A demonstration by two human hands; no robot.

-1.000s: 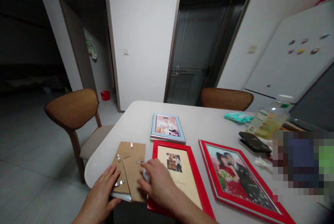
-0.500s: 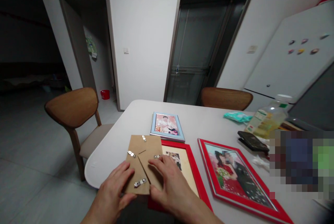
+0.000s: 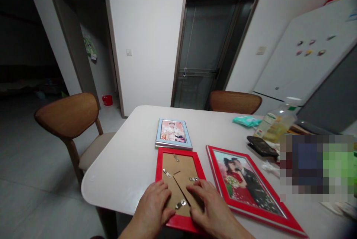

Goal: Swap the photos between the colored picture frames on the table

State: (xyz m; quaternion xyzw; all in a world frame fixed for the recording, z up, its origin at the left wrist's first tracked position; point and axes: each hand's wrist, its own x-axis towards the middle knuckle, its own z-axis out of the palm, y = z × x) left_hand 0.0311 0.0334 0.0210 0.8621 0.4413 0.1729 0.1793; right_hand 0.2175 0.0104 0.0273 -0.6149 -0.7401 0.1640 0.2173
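Observation:
A brown backing board (image 3: 178, 164) with several metal turn clips and a diagonal slit lies over the opening of a red picture frame (image 3: 182, 223). I cannot tell whether it sits fully down inside the rim. My left hand (image 3: 152, 207) grips the board's left edge, thumb toward the near end. On the opposite side, my right hand (image 3: 213, 205) has its fingers and thumb bent on the board beside the slit. Both hands hide parts of the board and the frame's sides.
Beyond the red frame lies a light-blue framed photo (image 3: 173, 132). To the right is a red framed couple photo (image 3: 248, 183). Farther right are a black wallet-like item (image 3: 262, 146), a teal packet (image 3: 247, 120) and a plastic bottle (image 3: 276, 122). Wooden chairs (image 3: 67, 114) stand around the white table (image 3: 119, 164).
Both hands have brought the backing board right and down over the red frame, covering the cream sheet and small photo seen there before. The view has shifted slightly.

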